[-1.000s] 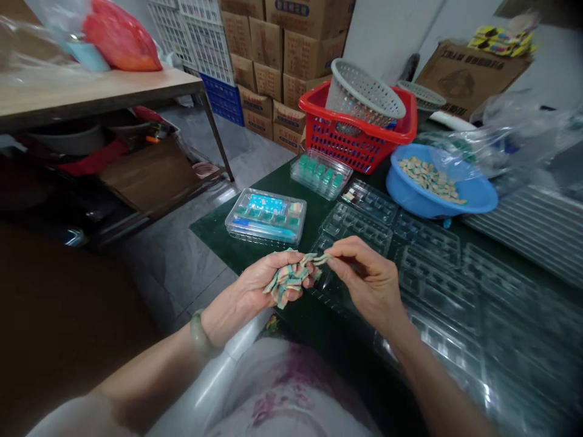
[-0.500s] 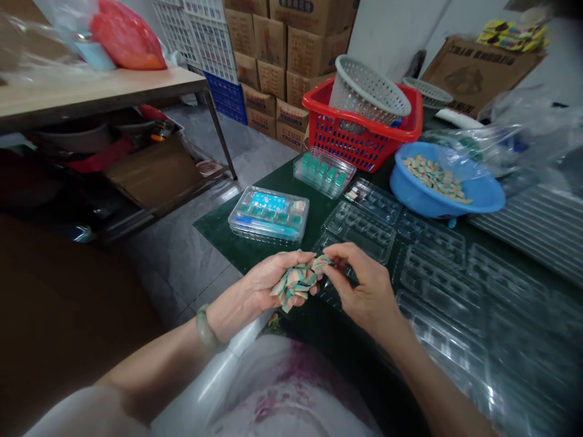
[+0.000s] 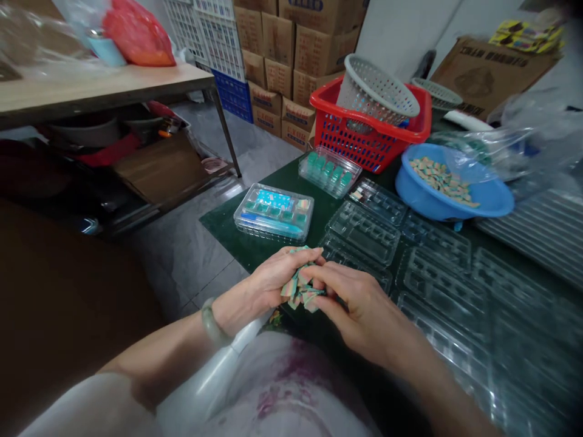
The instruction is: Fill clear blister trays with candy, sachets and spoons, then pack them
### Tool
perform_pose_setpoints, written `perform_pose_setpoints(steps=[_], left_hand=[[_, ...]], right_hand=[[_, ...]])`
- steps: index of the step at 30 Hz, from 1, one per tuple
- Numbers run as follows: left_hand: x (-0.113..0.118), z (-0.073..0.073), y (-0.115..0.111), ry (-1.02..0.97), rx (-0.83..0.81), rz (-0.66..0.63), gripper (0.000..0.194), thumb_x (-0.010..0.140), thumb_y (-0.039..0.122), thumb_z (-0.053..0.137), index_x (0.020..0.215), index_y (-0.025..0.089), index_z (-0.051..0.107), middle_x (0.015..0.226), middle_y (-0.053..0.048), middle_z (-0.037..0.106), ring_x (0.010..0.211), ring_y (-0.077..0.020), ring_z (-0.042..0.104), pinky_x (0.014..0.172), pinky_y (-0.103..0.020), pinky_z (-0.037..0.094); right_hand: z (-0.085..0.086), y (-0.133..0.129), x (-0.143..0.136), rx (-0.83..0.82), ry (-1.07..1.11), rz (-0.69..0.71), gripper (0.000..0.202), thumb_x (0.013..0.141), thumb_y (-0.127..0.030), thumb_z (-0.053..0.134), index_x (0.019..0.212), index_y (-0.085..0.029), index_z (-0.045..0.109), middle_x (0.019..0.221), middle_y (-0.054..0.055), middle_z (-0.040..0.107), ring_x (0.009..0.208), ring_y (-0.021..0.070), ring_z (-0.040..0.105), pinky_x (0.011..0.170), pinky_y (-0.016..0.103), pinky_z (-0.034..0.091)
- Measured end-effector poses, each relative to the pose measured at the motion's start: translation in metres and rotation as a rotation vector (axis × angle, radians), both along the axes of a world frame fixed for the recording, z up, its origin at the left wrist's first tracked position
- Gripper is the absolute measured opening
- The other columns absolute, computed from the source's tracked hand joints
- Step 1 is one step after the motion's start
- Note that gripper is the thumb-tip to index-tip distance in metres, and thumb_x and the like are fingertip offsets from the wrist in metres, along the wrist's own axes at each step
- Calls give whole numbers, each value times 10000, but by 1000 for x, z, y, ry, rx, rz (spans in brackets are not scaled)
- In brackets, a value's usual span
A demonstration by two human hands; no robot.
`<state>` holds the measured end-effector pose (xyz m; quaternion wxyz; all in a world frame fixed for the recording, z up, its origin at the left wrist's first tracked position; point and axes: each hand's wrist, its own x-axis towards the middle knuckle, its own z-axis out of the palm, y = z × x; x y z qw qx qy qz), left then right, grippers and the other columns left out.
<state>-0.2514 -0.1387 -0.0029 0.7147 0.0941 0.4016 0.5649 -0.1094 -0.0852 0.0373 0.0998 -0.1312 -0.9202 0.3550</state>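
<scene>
My left hand [image 3: 277,276], with a pale bangle on its wrist, is cupped around a heap of small flat striped pieces [image 3: 296,291] in green, cream and pink. Over that heap, my right hand [image 3: 350,294] has its thumb and fingers closed on some of the pieces, fingertips against the left palm. Just beyond the hands lie clear plastic trays [image 3: 362,233] with moulded compartments. A filled clear case [image 3: 273,212] holds blue pens, a dotted blue card, green blocks and a striped piece. More striped pieces lie in a blue basin [image 3: 410,188] at the right.
Behind the trays stands a red basket [image 3: 350,133] with a grey colander [image 3: 380,91] in it. A clear case with green blocks [image 3: 328,170] sits before the basket. Cardboard boxes [image 3: 277,45] are stacked at the back. A wooden table [image 3: 150,76] stands to the left.
My right hand has moved left and down, from the edge of the heap onto the pieces in my left palm. The view has shifted slightly.
</scene>
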Motion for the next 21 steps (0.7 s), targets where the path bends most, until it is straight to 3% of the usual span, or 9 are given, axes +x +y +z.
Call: perform_pose_setpoints(steps=[4,8,13,17,21], left_hand=[[3,-1,0,123,2,34,213,734,250,648,591,116,563,446,3,535,346,-96,495,326,-172,388],[4,-8,0,183,-3,-22,176,747,270,609,641,132,580,447,9,520,324,-104,464,288,-195,381],[5,-13,2,123,-57,-25,152,714,182,592,581,134,536,452,8,493,351,-112,477,297,-203,387],[6,-12,3,45,-28,14,107,709,178,624,642,126,560,509,9,518,396,-102,499,333,-193,406],[5,-12,2,-111,-99,-65,153,782,270,568,707,137,574,491,19,494,370,-102,473,320,-205,405]], right_hand=[[2,4,-1,-31,47,-19,220,794,-41,452,827,-203,597,918,22,603,859,148,555,770,297,444],[-1,7,-2,-77,130,-51,292,801,-23,444,923,-222,619,941,23,597,882,145,562,794,294,451],[-7,9,-2,-93,127,-88,328,828,-56,444,1042,-256,591,942,21,577,874,141,558,788,296,450],[-9,7,0,-63,143,-85,287,814,-22,436,961,-220,582,978,27,561,925,143,534,824,297,428],[-11,10,3,-83,133,-124,196,831,-49,444,881,-194,565,887,15,547,832,122,533,753,269,431]])
